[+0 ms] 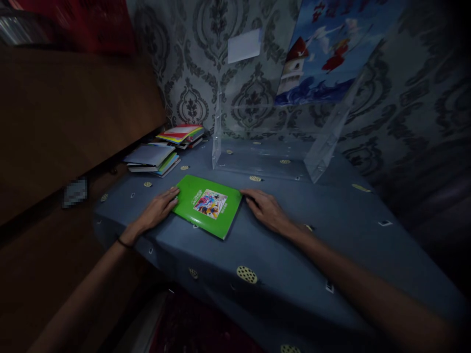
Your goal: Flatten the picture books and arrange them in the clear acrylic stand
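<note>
A green book [206, 226] with a colourful picture on its cover lies flat and closed on the blue tablecloth, slightly turned. My left hand [156, 210] rests at its left edge, fingers stretched out and touching it; a dark band circles that wrist. On the other side, my right hand [268, 212] lies on the cloth with its fingertips at the book's right corner. Its fingers are extended and not wrapped round anything.
Behind the book stands a clear plastic rack [324, 147]. Two stacks of books, a nearer stack [149, 156] and a farther stack [182, 132], sit at the back left beside a brown wooden panel [73, 108]. A poster [324, 59] hangs on the patterned wall.
</note>
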`<state>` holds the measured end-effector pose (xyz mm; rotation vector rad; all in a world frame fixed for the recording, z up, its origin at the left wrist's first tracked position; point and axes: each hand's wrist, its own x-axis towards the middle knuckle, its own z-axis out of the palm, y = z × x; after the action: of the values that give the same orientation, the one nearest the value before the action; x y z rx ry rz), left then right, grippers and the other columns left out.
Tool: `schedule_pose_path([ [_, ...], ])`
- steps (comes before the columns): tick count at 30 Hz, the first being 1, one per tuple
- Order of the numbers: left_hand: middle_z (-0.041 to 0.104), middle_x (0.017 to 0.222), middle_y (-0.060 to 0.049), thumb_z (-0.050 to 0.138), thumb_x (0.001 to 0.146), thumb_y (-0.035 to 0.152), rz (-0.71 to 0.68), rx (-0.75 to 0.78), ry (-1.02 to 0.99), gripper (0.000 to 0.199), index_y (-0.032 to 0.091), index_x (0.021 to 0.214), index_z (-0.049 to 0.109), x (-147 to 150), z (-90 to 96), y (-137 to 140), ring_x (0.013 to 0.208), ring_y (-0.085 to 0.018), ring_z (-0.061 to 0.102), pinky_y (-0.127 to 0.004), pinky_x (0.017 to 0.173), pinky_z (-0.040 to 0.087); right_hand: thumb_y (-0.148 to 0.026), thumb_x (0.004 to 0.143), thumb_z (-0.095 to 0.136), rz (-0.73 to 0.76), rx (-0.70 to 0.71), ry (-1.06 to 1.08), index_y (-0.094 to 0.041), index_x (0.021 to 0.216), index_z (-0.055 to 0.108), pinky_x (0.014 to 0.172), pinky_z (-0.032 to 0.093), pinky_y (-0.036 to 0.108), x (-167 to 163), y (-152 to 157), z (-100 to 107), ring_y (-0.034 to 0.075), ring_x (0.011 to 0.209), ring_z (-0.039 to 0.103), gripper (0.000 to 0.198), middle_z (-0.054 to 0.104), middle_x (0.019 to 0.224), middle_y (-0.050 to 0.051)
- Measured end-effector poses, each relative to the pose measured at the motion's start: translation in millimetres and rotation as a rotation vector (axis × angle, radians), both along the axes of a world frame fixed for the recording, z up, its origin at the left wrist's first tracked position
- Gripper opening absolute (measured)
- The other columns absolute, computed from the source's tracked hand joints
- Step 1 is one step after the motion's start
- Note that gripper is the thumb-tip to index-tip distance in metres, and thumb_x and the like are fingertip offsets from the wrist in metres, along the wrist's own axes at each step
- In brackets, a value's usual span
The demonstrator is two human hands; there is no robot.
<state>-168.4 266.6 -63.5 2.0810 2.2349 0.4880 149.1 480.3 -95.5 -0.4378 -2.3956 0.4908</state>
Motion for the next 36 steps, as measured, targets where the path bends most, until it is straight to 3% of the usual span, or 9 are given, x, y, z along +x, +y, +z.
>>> schedule_pose_path([
  [4,0.045,0.157,-0.013,0.025,0.105,0.053,0.086,0.061,0.061,0.061,0.017,0.151,0.044,12,-8.5,-35,0.148,-0.027,0.039,-0.053,0.121,0.033,-0.02,0.096,0.044,0.013,0.003,0.01,-0.02,0.123,0.066,0.095,0.057,0.05,-1,-1,2,0.028,0.106,0.07,0.035,0.074,0.114,0.012],
  [8,0.045,0.157,-0.016,0.029,0.106,0.048,0.111,0.079,0.202,0.056,0.019,0.152,0.041,49,-12.6,-47,0.147,-0.029,0.041,-0.062,0.12,0.028,-0.02,0.096,0.045,0.016,-0.004,0.012,-0.021,0.121,0.067,0.094,0.057,0.051,0,-2,3,0.028,0.105,0.07,0.034,0.074,0.112,0.011],
  [16,0.038,0.161,-0.017,0.039,0.105,0.04,-0.157,0.096,0.198,0.057,0.014,0.155,0.029,164,-12.2,-40,0.152,-0.025,0.03,-0.053,0.123,0.033,-0.021,0.097,0.043,0.022,0.008,0.002,-0.02,0.123,0.066,0.097,0.056,0.05,1,-4,3,0.028,0.108,0.068,0.035,0.073,0.115,0.012],
  [20,0.038,0.161,-0.016,0.042,0.105,0.039,-0.28,0.072,0.162,0.055,0.012,0.153,0.034,189,-7.6,-31,0.154,-0.026,0.025,-0.052,0.124,0.032,-0.02,0.097,0.043,0.023,0.006,0.007,-0.023,0.124,0.066,0.098,0.056,0.049,1,-5,3,0.027,0.109,0.068,0.035,0.073,0.116,0.01],
  [24,0.038,0.161,-0.013,0.039,0.106,0.036,-0.337,0.051,0.073,0.056,0.016,0.157,0.027,182,1.3,-29,0.153,-0.024,0.029,-0.051,0.124,0.033,-0.02,0.097,0.043,0.034,0.001,0.002,-0.024,0.126,0.065,0.099,0.056,0.049,2,-6,3,0.027,0.11,0.068,0.036,0.073,0.117,0.009],
  [28,0.039,0.161,-0.01,0.038,0.106,0.036,-0.36,0.0,0.021,0.055,0.021,0.158,0.026,155,11.1,-27,0.151,-0.022,0.034,-0.053,0.126,0.027,-0.02,0.097,0.043,0.029,0.008,0.001,-0.023,0.127,0.064,0.098,0.055,0.052,2,-7,5,0.028,0.11,0.067,0.036,0.073,0.117,0.01],
  [32,0.039,0.161,-0.011,0.04,0.106,0.04,-0.248,-0.003,0.019,0.055,0.022,0.157,0.029,112,7.7,-22,0.151,-0.023,0.034,-0.054,0.125,0.028,-0.02,0.098,0.042,0.025,0.033,-0.029,-0.023,0.125,0.064,0.096,0.055,0.055,2,-8,7,0.03,0.106,0.067,0.035,0.073,0.113,0.011],
  [36,0.051,0.153,-0.013,0.038,0.106,0.041,-0.045,0.107,0.042,0.046,0.02,0.145,0.049,67,-5.4,-23,0.145,-0.026,0.043,-0.054,0.121,0.035,-0.022,0.099,0.044,0.024,0.065,-0.045,-0.024,0.124,0.064,0.097,0.053,0.057,3,-9,7,0.031,0.111,0.066,0.032,0.072,0.118,0.012],
])
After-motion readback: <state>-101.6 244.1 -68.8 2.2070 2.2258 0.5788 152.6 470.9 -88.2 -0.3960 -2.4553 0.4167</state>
